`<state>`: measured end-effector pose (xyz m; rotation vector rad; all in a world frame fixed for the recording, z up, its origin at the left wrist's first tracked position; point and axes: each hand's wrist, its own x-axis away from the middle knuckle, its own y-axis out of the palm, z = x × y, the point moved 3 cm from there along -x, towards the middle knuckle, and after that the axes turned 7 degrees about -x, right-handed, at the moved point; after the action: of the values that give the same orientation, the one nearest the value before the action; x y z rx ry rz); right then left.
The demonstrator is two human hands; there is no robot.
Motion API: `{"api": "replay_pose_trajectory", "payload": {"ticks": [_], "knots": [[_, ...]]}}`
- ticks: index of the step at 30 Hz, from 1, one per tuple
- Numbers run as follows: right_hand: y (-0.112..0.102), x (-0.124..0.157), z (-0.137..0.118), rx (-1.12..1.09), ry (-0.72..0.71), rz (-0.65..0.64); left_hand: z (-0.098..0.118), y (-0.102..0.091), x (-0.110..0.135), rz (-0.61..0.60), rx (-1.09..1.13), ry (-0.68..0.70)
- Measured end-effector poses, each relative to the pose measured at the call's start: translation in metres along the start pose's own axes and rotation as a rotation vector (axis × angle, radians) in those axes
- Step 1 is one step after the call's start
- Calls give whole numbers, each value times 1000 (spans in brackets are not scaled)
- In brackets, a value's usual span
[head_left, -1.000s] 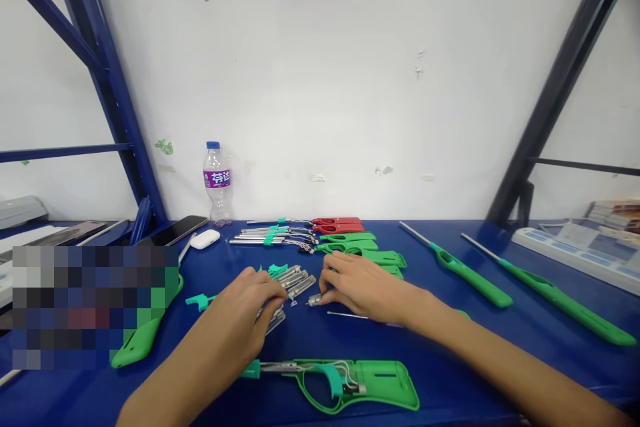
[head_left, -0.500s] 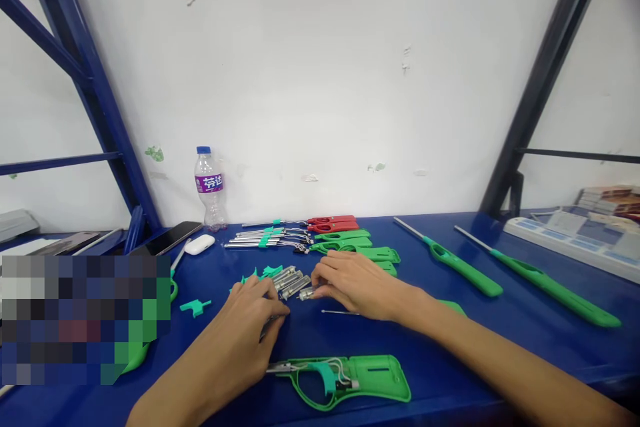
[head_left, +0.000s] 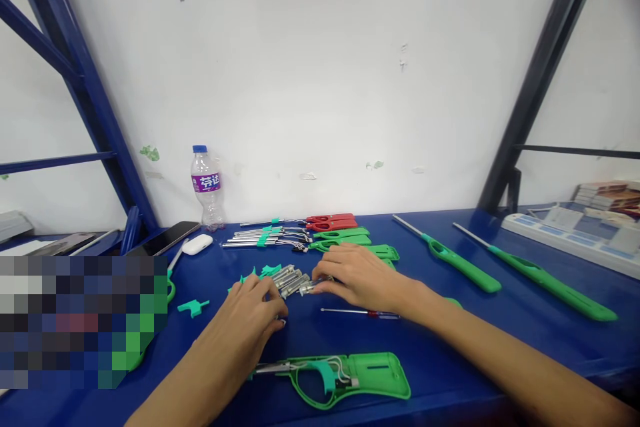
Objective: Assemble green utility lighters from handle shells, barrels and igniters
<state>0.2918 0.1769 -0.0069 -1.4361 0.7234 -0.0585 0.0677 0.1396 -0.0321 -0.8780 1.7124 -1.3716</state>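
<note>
My right hand (head_left: 353, 275) has its thumb and fingers closed on a clear gas tank (head_left: 309, 287) with a metal end. It sits at the right end of a row of similar clear tanks (head_left: 289, 278). My left hand (head_left: 253, 310) is just left of these, its fingers curled together around something small; only a pale tip shows. Turquoise triggers (head_left: 270, 271) lie behind the left fingers, and one loose trigger (head_left: 193, 307) is farther left. Nearest me is an opened green lighter half-shell (head_left: 383, 377) holding wires, a metal tube and a turquoise trigger.
A screwdriver (head_left: 350, 311) lies below my right hand. Behind are metal lighter tubes (head_left: 260, 239), red shells (head_left: 333, 220) and green shells (head_left: 345, 235). Two long green lighters (head_left: 465, 269) rest at right. A bottle (head_left: 207, 190), phone (head_left: 173, 238) and white case (head_left: 197, 244) stand at left.
My right hand has lifted slightly, showing more of the tank and the screwdriver's handle. My left hand has shifted a little toward me and left. The view has moved slightly.
</note>
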Motion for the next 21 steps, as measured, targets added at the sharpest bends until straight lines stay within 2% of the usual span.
{"api": "replay_pose_trajectory", "payload": {"ticks": [7,13,18,21], "knots": [[0,1,-1,8,46,14,9,-1,-1,38,-16,51],[-2,0,-8,-17,20,-29,11,-3,4,163,69,72],[-4,0,-12,-43,-5,-26,5,-24,10,348,261,-61],[-2,0,-15,-52,-31,-26,4,-36,13,399,407,-149]]}}
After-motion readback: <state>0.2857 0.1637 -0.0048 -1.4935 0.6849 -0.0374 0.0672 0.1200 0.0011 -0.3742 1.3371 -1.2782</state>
